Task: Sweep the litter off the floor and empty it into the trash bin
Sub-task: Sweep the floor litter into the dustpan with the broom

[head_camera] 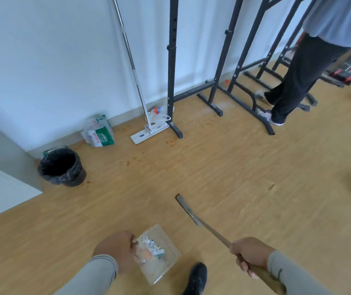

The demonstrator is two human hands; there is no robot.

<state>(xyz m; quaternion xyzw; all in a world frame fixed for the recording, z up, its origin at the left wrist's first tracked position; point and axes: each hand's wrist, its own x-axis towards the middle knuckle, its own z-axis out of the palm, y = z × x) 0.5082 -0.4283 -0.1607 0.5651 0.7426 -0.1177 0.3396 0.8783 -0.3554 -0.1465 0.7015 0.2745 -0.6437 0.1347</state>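
While gripping broom (pixel 210 227), dustpan (pixel 159 260) holds litter (pixel 151 248)

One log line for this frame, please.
stage: carrying | left hand: holds clear dustpan with litter | right hand: grips broom handle | trash bin: ahead-left, apart

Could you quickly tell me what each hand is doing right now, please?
Left hand: grips the clear dustpan holding litter.
Right hand: fingers curled round the broom handle.
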